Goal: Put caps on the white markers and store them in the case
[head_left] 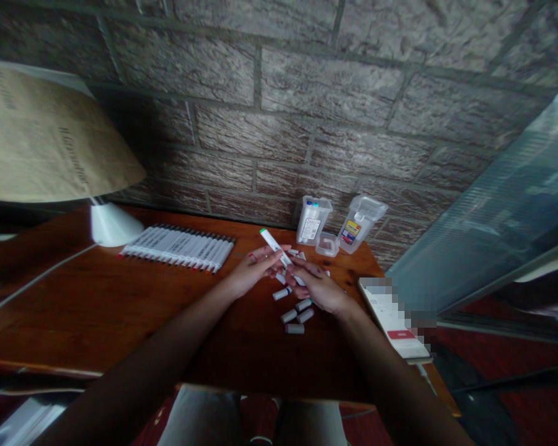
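Note:
A white marker [273,242] with a green tip end slants between my two hands, just above the wooden table. My left hand [253,271] is closed, its thumb and fingers around the middle of the marker. At the marker's lower end, my right hand [320,288] is closed too, its fingers partly covering that end. Several loose white marker caps lie below and around my hands, among them one with a blue edge [282,293] and one near the front [294,329]. Others are partly hidden behind my fingers.
A row of white markers [179,246] lies to the left, beside a lamp [116,224]. Near the wall stand a clear box with markers [309,229], another clear box [361,226] and a small clear lid [328,244]. A tablet-like device [395,319] lies at the right edge.

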A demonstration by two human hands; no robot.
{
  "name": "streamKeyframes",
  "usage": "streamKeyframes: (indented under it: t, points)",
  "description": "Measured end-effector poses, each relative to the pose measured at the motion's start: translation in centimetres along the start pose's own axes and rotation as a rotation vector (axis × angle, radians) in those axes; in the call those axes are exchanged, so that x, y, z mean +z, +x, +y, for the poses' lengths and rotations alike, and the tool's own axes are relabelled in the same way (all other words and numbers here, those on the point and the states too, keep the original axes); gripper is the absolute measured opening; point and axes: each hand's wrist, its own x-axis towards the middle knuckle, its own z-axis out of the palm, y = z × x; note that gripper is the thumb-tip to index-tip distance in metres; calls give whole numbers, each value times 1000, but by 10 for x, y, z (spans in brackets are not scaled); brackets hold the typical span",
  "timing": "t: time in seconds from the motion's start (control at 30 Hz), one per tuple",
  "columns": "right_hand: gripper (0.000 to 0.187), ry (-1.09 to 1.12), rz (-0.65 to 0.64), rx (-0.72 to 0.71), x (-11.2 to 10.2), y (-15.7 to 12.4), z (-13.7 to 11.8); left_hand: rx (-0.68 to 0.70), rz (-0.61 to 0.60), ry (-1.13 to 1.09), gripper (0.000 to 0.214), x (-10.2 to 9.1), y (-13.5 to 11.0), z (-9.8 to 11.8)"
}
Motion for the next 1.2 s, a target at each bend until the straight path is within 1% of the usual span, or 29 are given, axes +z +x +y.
streamKeyframes:
  t: [0.1, 0.2, 0.3, 0.37, 0.43, 0.5, 0.63, 0.83, 0.97, 1.07, 1.2]
  points:
    - [36, -19, 25, -27, -1, 0, 0, 22, -21, 14, 54, 1, -2, 2]
    - [44, -23, 66, -38, 2, 0, -1, 28, -96, 83, 49, 3, -4, 4]
    - [46, 28, 86, -38, 5, 1, -3, 4, -162, 124, 53, 4, -4, 3]
    - [44, 74, 76, -36, 7, 0, -5, 0, -171, 125, 56, 4, -3, 1]
    - [41, 130, 61, -13, 8, 0, -7, 14, -158, 122, 58, 4, -2, -1]
    - [41, 188, 45, 24, 8, -1, -9, 48, -117, 116, 58, 4, -1, -1]
    - [47, 222, 42, 66, 5, -1, -9, 107, -27, 72, 54, 5, -1, 3]
    - [46, 172, 128, 0, 0, 2, -4, 157, -20, 96, 54, 4, -2, 6]
    - [46, 152, 130, 30, 1, 0, -6, 158, -5, 120, 51, 5, -1, 5]
    - [51, 113, 143, 1, 4, 0, -7, 178, -22, 124, 47, 6, -3, 7]
    - [55, 45, 253, -62, 5, 2, -7, 178, -12, 121, 45, 6, -4, 9]
